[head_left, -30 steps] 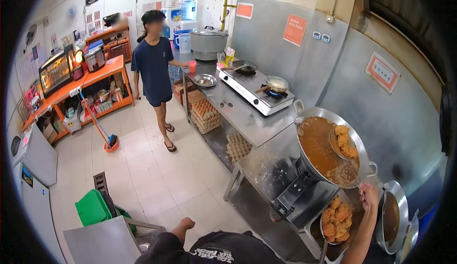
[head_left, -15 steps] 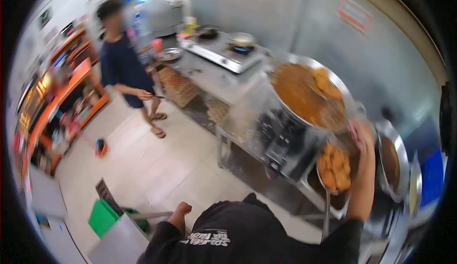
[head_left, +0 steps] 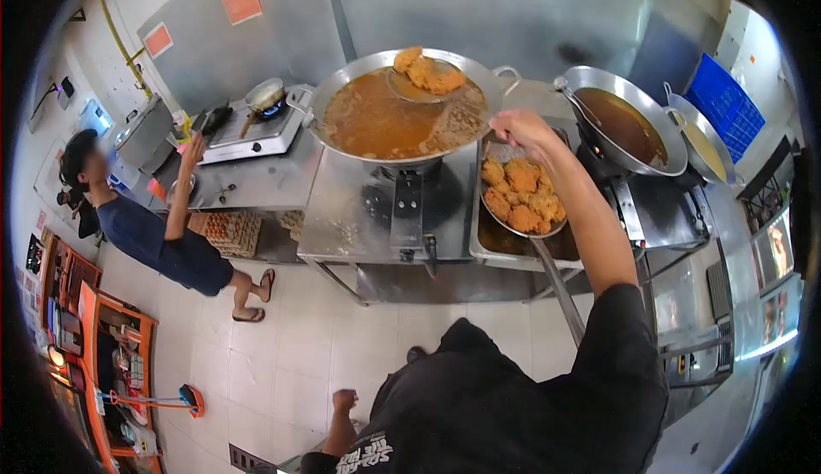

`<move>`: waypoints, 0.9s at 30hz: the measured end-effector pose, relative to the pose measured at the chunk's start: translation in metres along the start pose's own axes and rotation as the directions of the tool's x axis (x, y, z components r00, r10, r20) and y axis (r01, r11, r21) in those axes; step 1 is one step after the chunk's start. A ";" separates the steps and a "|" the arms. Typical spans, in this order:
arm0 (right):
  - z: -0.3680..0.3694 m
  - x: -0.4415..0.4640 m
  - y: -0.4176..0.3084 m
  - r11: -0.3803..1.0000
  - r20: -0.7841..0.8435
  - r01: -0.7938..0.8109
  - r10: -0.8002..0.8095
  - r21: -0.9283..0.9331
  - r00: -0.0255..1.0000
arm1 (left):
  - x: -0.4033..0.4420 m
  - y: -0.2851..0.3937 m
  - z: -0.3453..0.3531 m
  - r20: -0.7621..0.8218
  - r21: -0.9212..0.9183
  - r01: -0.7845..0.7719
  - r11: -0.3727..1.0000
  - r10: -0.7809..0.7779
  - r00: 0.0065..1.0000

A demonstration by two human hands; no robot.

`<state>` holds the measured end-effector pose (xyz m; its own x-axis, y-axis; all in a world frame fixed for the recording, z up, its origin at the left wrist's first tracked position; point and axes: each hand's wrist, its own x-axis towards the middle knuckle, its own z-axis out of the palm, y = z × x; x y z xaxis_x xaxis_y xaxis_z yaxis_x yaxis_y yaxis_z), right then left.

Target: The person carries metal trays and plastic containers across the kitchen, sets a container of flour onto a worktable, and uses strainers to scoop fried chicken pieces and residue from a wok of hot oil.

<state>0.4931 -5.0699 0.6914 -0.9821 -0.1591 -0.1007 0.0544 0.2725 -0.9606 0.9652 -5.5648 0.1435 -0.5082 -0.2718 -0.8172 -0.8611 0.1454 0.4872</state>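
Note:
My right hand (head_left: 519, 129) is closed around the handle of a skimmer at the right rim of a large wok (head_left: 316, 89). The skimmer's round head (head_left: 399, 91) carries pieces of fried chicken (head_left: 428, 72) at the wok's far side, over bubbling brown oil (head_left: 376, 119). Below my right forearm, a second strainer (head_left: 499, 223) full of fried chicken (head_left: 523, 188) rests on a metal tray (head_left: 477, 239), its long handle pointing toward me. My left hand (head_left: 345, 401) hangs low beside my body, fingers curled, with nothing visible in it.
Another wok of dark oil (head_left: 629, 123) stands to the right, beside a pan (head_left: 703, 145) and a blue crate (head_left: 723, 105). On the left, a two-burner stove (head_left: 248, 145) has a lit flame under a small pan (head_left: 265, 94). A person (head_left: 158, 239) stands there, one arm raised.
My view has turned, so the wok appears further left and more level. The skimmer with the chicken stays at the wok's far side. The other person has raised a hand toward the stove.

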 end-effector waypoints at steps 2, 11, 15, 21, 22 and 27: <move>-0.013 0.012 0.001 1.000 0.030 0.007 -0.008 0.018 1.000 | 0.001 0.015 0.006 0.020 0.284 -0.602 0.746 0.624 0.782; -0.064 -0.005 -0.004 0.992 0.084 0.038 -0.028 -0.121 0.996 | -0.137 0.227 0.085 -0.068 -0.504 -0.277 0.818 0.282 0.957; -0.077 0.004 0.020 0.998 0.111 0.046 -0.050 0.037 0.993 | -0.198 0.327 0.177 0.232 -0.436 -0.365 0.822 0.495 0.837; -0.099 0.014 0.032 0.997 0.121 0.079 -0.081 0.024 0.989 | -0.263 0.414 0.323 0.606 -0.200 -0.379 0.904 0.418 0.677; -0.103 0.013 0.038 0.997 0.125 0.068 -0.073 0.046 0.989 | -0.281 0.425 0.338 0.610 -0.172 -0.365 0.915 0.390 0.690; -0.124 0.023 0.048 0.996 0.186 0.050 -0.063 0.076 0.981 | -0.329 0.437 0.377 0.666 -0.410 -0.062 0.910 0.346 0.661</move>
<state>0.4506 -4.9432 0.6749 -0.9330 -0.3495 -0.0859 0.0188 0.1910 -0.9814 0.7511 -5.0535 0.5088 -0.6425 0.5044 -0.5769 -0.7464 -0.2413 0.6202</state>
